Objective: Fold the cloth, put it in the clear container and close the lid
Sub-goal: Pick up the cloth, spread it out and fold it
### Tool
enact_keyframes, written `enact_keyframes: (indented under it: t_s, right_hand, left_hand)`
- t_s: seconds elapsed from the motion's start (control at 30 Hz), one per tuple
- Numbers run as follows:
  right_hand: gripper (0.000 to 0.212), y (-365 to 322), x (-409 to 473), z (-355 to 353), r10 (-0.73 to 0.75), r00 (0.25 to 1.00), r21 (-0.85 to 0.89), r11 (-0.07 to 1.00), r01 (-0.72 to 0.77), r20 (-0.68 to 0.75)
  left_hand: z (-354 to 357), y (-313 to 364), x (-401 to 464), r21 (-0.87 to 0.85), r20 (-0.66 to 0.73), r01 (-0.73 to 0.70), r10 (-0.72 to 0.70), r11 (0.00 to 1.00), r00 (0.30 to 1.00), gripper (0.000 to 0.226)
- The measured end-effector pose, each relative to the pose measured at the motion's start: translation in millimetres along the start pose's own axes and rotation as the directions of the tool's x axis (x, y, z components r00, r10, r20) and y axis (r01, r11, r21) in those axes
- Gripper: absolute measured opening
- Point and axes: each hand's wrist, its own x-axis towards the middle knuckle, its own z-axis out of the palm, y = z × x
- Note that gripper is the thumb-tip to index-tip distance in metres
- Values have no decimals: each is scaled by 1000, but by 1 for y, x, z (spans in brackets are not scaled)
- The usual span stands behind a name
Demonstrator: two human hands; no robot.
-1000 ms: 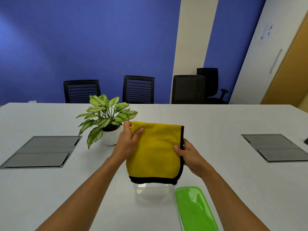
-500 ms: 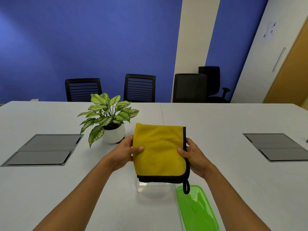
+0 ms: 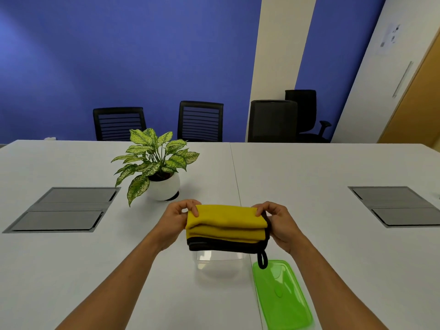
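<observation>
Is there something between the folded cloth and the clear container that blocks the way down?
Nothing visible. The cloth is held right above the open container; the green lid lies beside it on the table.

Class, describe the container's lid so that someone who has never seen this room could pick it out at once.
Start at the long white table and find the two hands holding a folded yellow cloth above a clear container. Just right of that container, flat on the table, lies the lid. It is the only bright green, translucent thing there.
</observation>
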Motion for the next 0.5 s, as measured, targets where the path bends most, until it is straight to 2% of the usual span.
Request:
enact_keyframes:
  t_s: [0.17, 0.23, 0.33, 0.4, 0.5]
  right_hand:
    - [47, 2, 4, -4, 43, 999, 13, 999, -43, 13]
    - [47, 3, 5, -6, 59, 998, 36, 998, -59, 5]
    - [40, 11, 9, -9, 101, 995, 116, 988, -102, 17]
    - [31, 17, 11, -11, 120, 991, 180, 975, -127, 50]
    - [23, 26, 16, -11, 81, 996, 67, 994, -83, 22]
  left_hand:
    - [3, -2, 5, -4, -56, 76, -76, 997, 996, 54]
    - [3, -4, 6, -52, -65, 117, -121, 992, 991, 47]
    - [2, -7, 4, -74, -36, 169, -172, 983, 984, 24]
    - [1, -12, 4, 16, -20, 159, -159, 987, 987, 20]
    - [0, -25, 5, 185, -59, 149, -141, 971, 988, 13]
